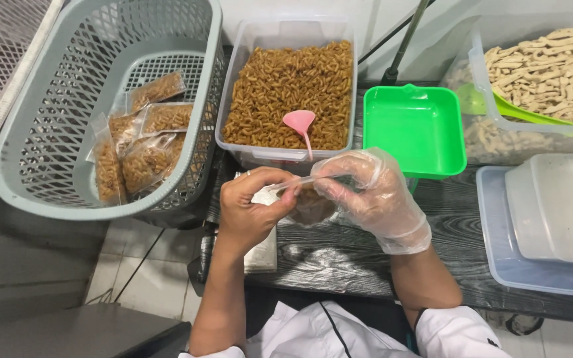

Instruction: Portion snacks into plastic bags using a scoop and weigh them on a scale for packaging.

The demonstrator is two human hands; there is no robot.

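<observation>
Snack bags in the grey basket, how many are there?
About 5 sealed snack bags lie piled in the grey basket, toward its right side; they overlap, so more may be hidden.

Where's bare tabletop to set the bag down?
Bare table lies between the right hand, green tray and blue-lidded box. Also in front of the bag, toward the body. Crowded behind: the snack tub sits close.

hands [313, 199]: 2 | sealed snack bags [142, 136] in basket [28, 126]: about 5 | snack tubs [285, 86]: 2 | green tray [414, 129]: 1 | pink scoop [301, 124]: 1
</observation>
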